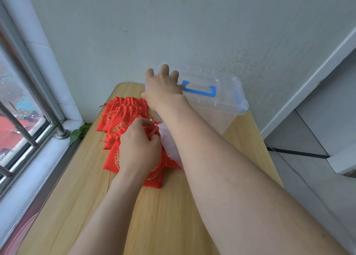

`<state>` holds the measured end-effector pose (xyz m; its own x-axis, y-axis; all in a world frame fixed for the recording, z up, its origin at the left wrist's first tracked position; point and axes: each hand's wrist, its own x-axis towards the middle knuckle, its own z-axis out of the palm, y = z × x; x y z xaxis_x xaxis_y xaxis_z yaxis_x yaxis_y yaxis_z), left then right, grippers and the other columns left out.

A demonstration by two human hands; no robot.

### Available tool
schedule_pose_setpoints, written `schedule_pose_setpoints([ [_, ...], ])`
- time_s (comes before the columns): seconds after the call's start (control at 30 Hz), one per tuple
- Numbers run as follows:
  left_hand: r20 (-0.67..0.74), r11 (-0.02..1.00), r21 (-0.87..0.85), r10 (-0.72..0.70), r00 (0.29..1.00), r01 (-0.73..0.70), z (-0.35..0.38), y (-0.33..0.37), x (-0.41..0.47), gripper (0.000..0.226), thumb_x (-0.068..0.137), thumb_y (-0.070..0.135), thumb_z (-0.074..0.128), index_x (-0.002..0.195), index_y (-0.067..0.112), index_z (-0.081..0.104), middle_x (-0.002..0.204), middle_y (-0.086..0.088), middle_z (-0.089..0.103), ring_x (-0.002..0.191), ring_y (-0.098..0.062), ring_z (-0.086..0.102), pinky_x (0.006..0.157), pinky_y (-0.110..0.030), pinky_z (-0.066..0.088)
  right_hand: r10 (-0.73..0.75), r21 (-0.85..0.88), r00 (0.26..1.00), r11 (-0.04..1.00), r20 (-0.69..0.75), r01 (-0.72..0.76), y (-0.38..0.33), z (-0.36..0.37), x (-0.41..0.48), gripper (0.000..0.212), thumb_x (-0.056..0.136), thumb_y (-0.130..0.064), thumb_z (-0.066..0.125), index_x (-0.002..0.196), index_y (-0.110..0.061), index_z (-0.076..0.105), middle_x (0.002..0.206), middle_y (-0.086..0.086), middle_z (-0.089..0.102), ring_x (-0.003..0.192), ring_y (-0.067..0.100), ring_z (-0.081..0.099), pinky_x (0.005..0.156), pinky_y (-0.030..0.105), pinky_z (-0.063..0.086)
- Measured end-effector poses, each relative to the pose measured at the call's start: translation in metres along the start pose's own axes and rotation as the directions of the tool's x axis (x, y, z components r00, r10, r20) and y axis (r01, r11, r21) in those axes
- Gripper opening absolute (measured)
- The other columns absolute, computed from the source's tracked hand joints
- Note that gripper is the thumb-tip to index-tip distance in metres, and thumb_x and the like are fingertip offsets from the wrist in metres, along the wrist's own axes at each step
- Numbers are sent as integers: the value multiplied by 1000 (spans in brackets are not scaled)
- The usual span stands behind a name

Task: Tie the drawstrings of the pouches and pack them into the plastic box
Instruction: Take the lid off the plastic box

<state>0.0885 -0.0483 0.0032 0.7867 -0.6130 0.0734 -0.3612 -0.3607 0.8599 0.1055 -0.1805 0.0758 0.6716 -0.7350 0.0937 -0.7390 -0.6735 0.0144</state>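
Pouches (123,110) left, plastic box (217,110) right, both on worktop (173,216).
Pouches heaped mid-left; box at far right end, close to the wall (173,23) behind. Right hand (163,87) rests on the lid's left end, arm crossing over the heap. Left hand (138,148) on the heap, fingers (154,139) pinching a drawstring (152,128). Window (19,110) along left, leaves (79,132) between it and the worktop.

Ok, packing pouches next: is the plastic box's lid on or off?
On: the clear lid with its blue handle covers the plastic box; right hand rests on it.
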Motion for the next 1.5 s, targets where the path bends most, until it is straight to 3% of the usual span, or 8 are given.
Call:
schedule_pose_setpoints([
  [0.1, 0, 1000, -3, 23, 1000, -23, 2, 1, -1, 31, 91, 10, 61, 118, 23, 67, 113, 9, 67, 88, -25, 66, 75, -38, 52, -80, 160, 996, 983, -43, 86, 16, -9, -9, 60, 95, -24, 71, 141, -3, 40, 134, 19, 42, 122, 39, 48, 95, 38, 43],
  [0.23, -19, 999, -14, 51, 998, -52, 4, 3, -2, 28, 93, 12, 61, 118, 24, 67, 114, 11, 70, 98, -21, 67, 81, -35, 49, 29, 180, 991, 984, -134, -4, 46, -15, -45, 55, 77, -18, 65, 128, -8, 48, 125, 18, 53, 120, 42, 52, 106, 48, 42],
  [0.4, -19, 992, -47, 119, 993, -120, 13, 11, -9, 22, 96, 14, 60, 115, 23, 67, 107, 11, 72, 101, -13, 67, 82, -34, 54, 239, 208, 947, 958, -213, -195, 88, -2, -79, 18, 88, -25, 60, 101, -15, 54, 114, 14, 60, 109, 40, 57, 98, 46, 42],
  [0.53, -17, 981, -60, 186, 982, -186, 24, 20, -15, 21, 96, 14, 60, 112, 24, 68, 103, 9, 73, 100, -14, 69, 85, -39, 56, 217, 257, 948, 954, -233, -155, 108, 11, -82, 29, 98, -22, 60, 124, -11, 66, 125, 12, 57, 117, 36, 54, 101, 43, 40],
  [0.8, -15, 944, -55, 324, 946, -325, 42, 33, -21, 23, 98, 11, 63, 115, 25, 70, 106, 16, 75, 104, -9, 69, 88, -31, 55, 153, 336, 913, 942, -379, -19, 121, 6, -76, 21, 99, -14, 70, 119, -20, 71, 121, 1, 58, 114, 26, 55, 89, 39, 39],
  [1.1, -25, 911, -6, 411, 911, -412, 53, 43, -28, 27, 97, 9, 64, 120, 22, 72, 104, 10, 77, 103, -15, 71, 89, -40, 57, 301, 392, 629, 920, -717, 6, 144, -24, -97, 27, 97, -17, 75, 118, -11, 61, 121, 9, 61, 110, 30, 58, 84, 40, 48],
  [1.33, -9, 817, 87, 572, 820, -569, 65, 51, -43, 41, 93, -2, 63, 126, 21, 71, 110, 7, 75, 103, -21, 66, 84, -32, 51, 650, 414, 616, 759, -445, -502, 201, -3, -127, 36, 107, -26, 58, 131, -1, 49, 130, 18, 57, 113, 39, 63, 74, 38, 40],
  [1.5, -51, 814, 49, 580, 813, -578, 66, 53, -44, 31, 91, -1, 76, 119, 14, 75, 101, 4, 78, 91, -23, 68, 80, -12, 38, 692, 326, 705, 710, -157, -624, 210, 33, -137, 35, 109, -22, 53, 132, 2, 45, 131, 20, 60, 113, 40, 68, 70, 36, 39],
])
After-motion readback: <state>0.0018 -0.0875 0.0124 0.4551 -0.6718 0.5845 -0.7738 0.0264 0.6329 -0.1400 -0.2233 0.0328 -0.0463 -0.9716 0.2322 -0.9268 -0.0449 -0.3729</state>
